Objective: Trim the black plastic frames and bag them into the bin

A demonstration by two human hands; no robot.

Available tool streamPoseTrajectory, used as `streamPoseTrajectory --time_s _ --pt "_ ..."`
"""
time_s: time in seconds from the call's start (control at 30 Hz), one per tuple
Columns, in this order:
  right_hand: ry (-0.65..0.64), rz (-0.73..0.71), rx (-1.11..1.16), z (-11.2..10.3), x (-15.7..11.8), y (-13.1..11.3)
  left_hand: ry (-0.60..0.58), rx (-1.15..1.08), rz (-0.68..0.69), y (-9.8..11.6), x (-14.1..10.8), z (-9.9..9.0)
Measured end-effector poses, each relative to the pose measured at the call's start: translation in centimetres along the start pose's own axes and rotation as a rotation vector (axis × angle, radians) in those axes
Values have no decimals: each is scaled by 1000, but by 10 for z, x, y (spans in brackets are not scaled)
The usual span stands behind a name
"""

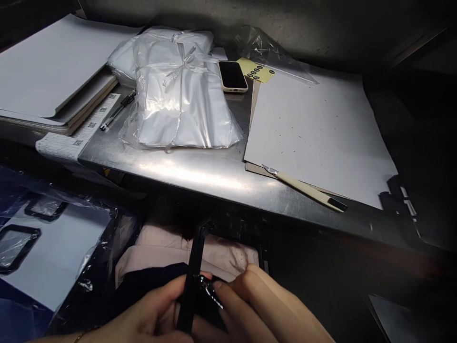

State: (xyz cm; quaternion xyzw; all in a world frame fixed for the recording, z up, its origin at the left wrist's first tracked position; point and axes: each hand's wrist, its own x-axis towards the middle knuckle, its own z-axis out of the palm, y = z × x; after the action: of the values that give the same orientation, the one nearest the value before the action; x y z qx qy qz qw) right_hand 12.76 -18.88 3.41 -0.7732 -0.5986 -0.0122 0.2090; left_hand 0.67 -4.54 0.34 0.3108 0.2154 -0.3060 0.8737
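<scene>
A black rectangular plastic frame is held up at the bottom middle, tilted, with cloth showing through its opening. My left hand is closed around the frame's left side. My right hand is closed at its lower right part, fingers bent inward. By the right fingertips is a small glossy dark piece; whether it belongs to the frame I cannot tell. Similar black frames lie on a white sheet in a plastic-lined container at the left.
On the metal bench are a craft knife, white sheets, a phone, a yellow label sheet, a tied plastic-wrapped bundle, a pen and a stack of boards. Pale pink cloth lies below the bench edge.
</scene>
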Motion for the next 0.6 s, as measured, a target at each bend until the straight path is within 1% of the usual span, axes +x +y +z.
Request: streamPoseTrajectory --time_s 0.03,0.1,0.17,0.2,0.3,0.37,0.4,0.47,0.53,0.6 --pt "19 10 20 3 -2 1 -13 -27 9 2 -1 1" --pt "103 39 60 6 -7 6 -4 -55 -9 6 -3 1" --pt "220 100 75 3 -11 16 25 -53 -39 11 -5 2" --pt "284 143 67 -1 -11 23 30 -51 -33 14 -6 1" --pt "476 264 -11 -14 -7 53 0 -61 70 17 -7 -1" --pt "602 306 -109 -17 0 78 -17 -56 128 17 -8 -5" --pt "638 320 -160 -15 3 91 -15 -48 150 17 -9 -7" --pt "624 349 -235 -6 8 116 17 -36 172 16 -12 -13" --pt "531 356 -269 7 11 137 70 -18 168 15 -16 -17" --pt "437 378 -292 19 11 151 117 1 153 16 -19 -20"
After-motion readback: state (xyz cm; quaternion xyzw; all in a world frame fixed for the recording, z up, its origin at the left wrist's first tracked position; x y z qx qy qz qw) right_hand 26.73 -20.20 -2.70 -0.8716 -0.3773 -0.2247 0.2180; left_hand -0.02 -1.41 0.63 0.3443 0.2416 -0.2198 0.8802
